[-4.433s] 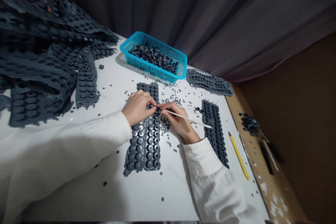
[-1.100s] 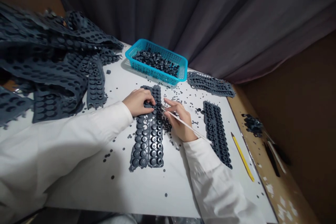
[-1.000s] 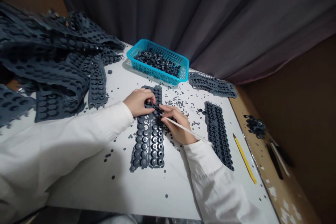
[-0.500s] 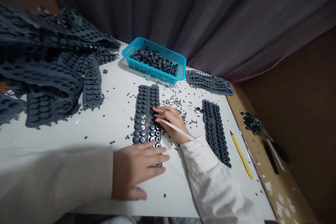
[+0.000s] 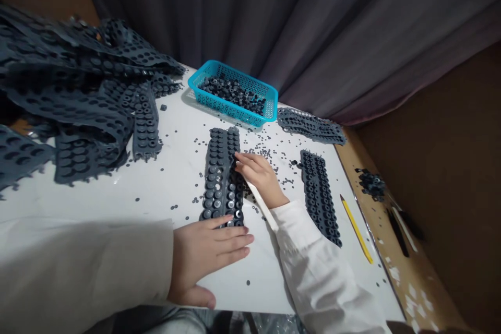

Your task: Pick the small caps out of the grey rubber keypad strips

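Observation:
A long dark grey rubber strip (image 5: 221,172) studded with round rings lies in the middle of the white table (image 5: 164,188). My left hand (image 5: 205,255) lies flat and open on the strip's near end, fingers stretched out. My right hand (image 5: 258,175) rests at the strip's right edge, fingertips touching the rings, and holds a thin white stick (image 5: 260,203) that points back toward my sleeve.
A blue basket (image 5: 234,94) of loose rings stands at the back. A big heap of punched rubber sheets (image 5: 74,99) fills the left. Two more strips (image 5: 319,195) (image 5: 311,125) lie to the right, with a yellow pencil (image 5: 355,228) near the table's edge. Small punched bits litter the table.
My left hand left the strip's middle and came down flat on its near end. My right hand stayed at the strip's right edge; the stick now points more toward me.

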`<action>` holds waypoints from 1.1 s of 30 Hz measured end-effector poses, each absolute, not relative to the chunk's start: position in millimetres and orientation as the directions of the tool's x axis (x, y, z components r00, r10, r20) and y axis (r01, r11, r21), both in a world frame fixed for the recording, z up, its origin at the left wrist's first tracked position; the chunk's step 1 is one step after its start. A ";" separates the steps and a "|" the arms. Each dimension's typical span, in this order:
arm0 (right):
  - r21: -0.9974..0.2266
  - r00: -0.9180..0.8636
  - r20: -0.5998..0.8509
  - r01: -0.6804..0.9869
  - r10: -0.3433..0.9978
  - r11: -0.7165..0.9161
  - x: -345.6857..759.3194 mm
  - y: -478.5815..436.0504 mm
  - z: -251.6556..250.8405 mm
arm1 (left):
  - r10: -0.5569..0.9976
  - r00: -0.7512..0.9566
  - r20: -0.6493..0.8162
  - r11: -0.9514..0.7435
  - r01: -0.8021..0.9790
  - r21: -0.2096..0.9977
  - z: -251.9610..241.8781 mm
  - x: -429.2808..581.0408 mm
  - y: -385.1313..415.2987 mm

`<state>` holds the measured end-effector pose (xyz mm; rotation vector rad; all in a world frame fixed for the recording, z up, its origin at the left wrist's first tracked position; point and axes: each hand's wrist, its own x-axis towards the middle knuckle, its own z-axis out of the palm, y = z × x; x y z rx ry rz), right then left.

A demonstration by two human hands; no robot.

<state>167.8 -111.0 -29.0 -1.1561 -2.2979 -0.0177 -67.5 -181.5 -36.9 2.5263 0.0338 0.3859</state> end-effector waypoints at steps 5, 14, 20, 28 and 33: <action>-0.436 -0.173 0.594 0.752 0.786 0.495 168.6 -111.4 -16.4 | 0.079 0.968 0.236 -0.821 -0.071 0.566 -33.9 -67.5 -175.7; -0.677 -0.113 0.499 0.568 0.859 0.468 148.9 -178.1 4.5 | 0.307 0.940 0.149 -0.846 0.198 0.495 -8.0 -73.6 -213.5; -0.568 -0.268 0.546 0.578 0.793 0.586 142.8 -192.8 -16.7 | 0.512 0.852 0.110 -0.820 0.448 0.355 -10.4 -65.9 -259.0; -0.531 -0.282 0.548 0.611 0.787 0.588 146.0 -186.7 -15.0 | 0.574 0.790 0.214 -0.817 0.535 0.216 -36.9 -69.6 -273.8; -0.568 -0.255 0.512 0.616 0.820 0.546 148.1 -181.7 -17.1 | 0.619 0.703 0.350 -0.768 0.635 0.081 -41.0 -63.2 -268.5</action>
